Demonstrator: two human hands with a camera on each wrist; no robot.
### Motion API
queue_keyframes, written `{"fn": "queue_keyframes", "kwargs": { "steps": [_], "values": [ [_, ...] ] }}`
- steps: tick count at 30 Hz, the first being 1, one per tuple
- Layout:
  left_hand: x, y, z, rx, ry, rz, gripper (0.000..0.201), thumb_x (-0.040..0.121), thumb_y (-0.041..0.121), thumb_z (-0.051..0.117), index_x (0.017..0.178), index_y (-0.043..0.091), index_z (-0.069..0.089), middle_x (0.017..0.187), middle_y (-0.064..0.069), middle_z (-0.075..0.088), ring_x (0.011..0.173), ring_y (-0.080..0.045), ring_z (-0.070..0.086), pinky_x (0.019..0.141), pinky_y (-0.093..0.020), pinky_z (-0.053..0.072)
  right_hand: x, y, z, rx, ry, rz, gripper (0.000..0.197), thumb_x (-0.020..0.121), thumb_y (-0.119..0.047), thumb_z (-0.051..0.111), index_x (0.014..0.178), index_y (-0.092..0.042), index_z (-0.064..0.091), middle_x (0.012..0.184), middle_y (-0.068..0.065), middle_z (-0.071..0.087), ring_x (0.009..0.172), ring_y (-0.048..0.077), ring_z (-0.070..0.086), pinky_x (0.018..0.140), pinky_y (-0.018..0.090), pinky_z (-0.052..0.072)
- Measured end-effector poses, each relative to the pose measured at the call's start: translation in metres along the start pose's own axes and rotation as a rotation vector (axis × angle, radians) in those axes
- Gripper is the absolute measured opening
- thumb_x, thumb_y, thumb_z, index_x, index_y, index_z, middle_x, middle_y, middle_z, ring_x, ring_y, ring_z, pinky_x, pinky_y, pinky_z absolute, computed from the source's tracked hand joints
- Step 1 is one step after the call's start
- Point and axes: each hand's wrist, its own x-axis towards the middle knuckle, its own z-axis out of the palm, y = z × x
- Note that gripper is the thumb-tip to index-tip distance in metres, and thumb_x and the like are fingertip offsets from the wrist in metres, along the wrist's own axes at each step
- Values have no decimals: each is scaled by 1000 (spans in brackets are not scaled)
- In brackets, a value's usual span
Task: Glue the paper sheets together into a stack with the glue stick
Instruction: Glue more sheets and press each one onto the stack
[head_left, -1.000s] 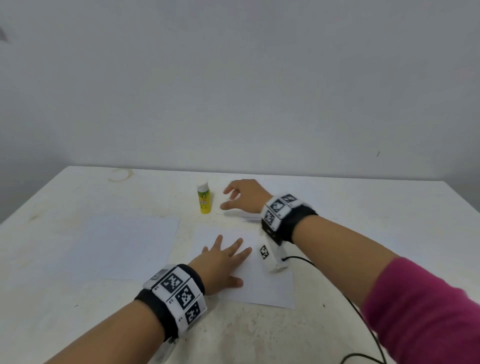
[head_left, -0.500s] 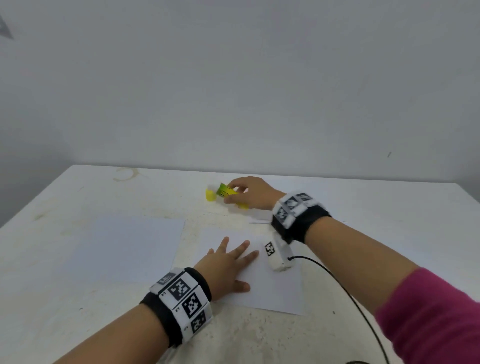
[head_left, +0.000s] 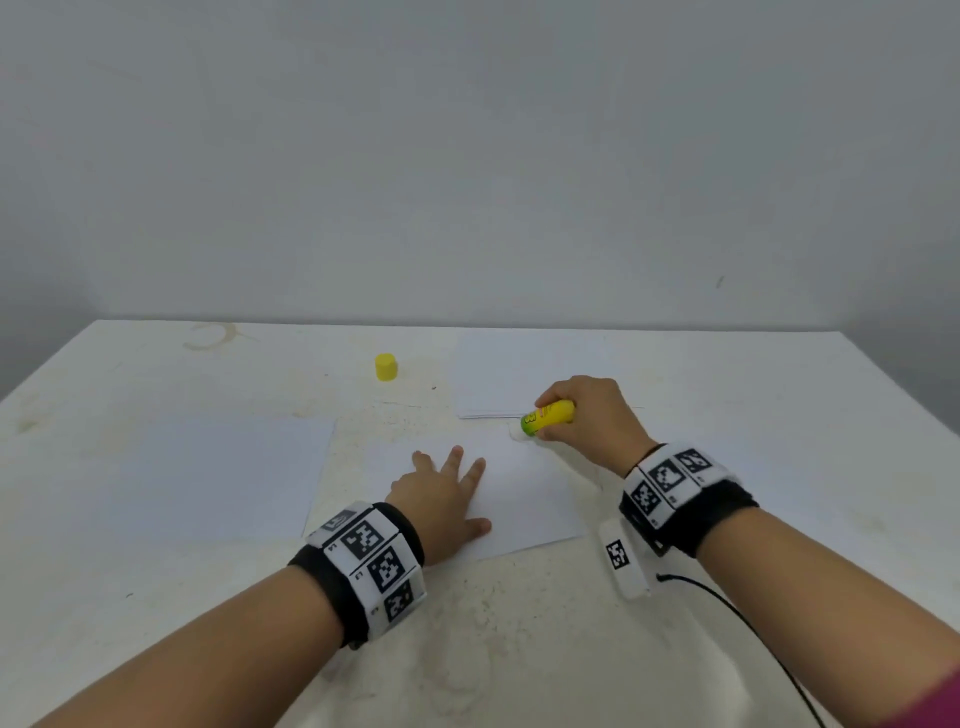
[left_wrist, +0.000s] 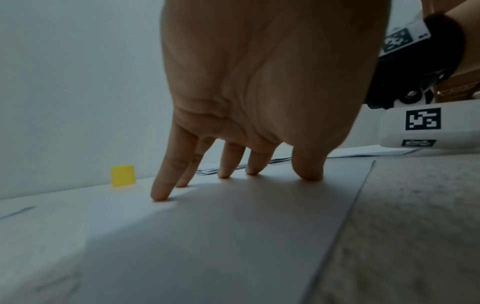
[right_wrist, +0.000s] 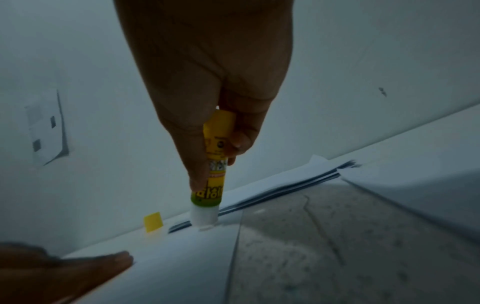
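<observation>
Nearest the camera, on the worn white table (head_left: 519, 649), the left hand (head_left: 441, 499) lies flat with all 5 fingers straight and spread, their tips pressing the near paper sheet (head_left: 524, 504) down. That sheet looks thin, light and limp, so it would likely slide or wrinkle under a dragging stick unless pinned like this; pressing with flat fingers suits it better than pinching, and any lifting is best done at a corner or edge. Just beyond, at the sheet's far right corner, the right hand (head_left: 597, 415) grasps the glue stick (head_left: 549, 417), fingers and thumb curled round its yellow barrel, tilted so the white glue end meets the paper. The barrel is stiff, small and probably smooth, so a grip low and near the tip, as the right wrist view shows, gives control; the soft glue could smear or crumble if pushed hard. To the left lies 1 separate sheet (head_left: 223, 478). Farther back sits a pile of sheets (head_left: 519, 374), edges slightly uneven, and left of it the yellow cap (head_left: 386, 367) stands alone, well apart from the stick
</observation>
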Motion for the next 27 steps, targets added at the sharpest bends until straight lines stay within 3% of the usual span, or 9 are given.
{"fn": "queue_keyframes", "kwargs": {
  "steps": [6, 16, 22, 24, 27],
  "values": [
    [-2, 1, -1, 27, 4, -9, 74, 98, 56, 32, 154, 24, -5, 161, -4, -5, 142, -40, 11, 105, -47, 39, 0, -13, 0, -242, -68, -66, 30, 84, -19, 71, 114, -14, 67, 109, 8, 61, 103, 22, 55, 76, 21, 33],
    [-6, -1, -11, 88, 12, 26, 71, 98, 57, 28, 154, 24, -1, 161, -5, 0, 138, -36, 22, 99, -40, 40, -42, -6, -23, -320, -227, -68, 31, 81, -21, 74, 111, -18, 69, 109, 1, 64, 100, 16, 55, 73, 21, 36],
    [-10, -7, -18, 140, 32, 73, 56, 105, 35, 25, 154, 24, 2, 160, -5, 7, 133, -35, 29, 97, -41, 41, -56, -13, -30, -377, -351, -100, 29, 79, -16, 75, 107, -19, 69, 99, -3, 60, 89, 11, 50, 61, 14, 36],
    [-11, -11, -17, 167, 54, 99, 57, 104, 27, 29, 154, 24, 4, 157, -7, 13, 129, -34, 33, 94, -39, 43, -57, -17, -31, -416, -389, -121, 29, 79, -11, 74, 106, -18, 69, 103, -1, 61, 92, 13, 52, 67, 21, 41],
    [-13, -16, -17, 183, 72, 115, 57, 102, 33, 36, 153, 27, 10, 152, -4, 21, 125, -31, 38, 90, -37, 44, -55, -25, -32, -498, -474, -156, 34, 77, -1, 72, 106, -18, 69, 107, 1, 57, 102, 19, 55, 79, 29, 47]
  ]
}}
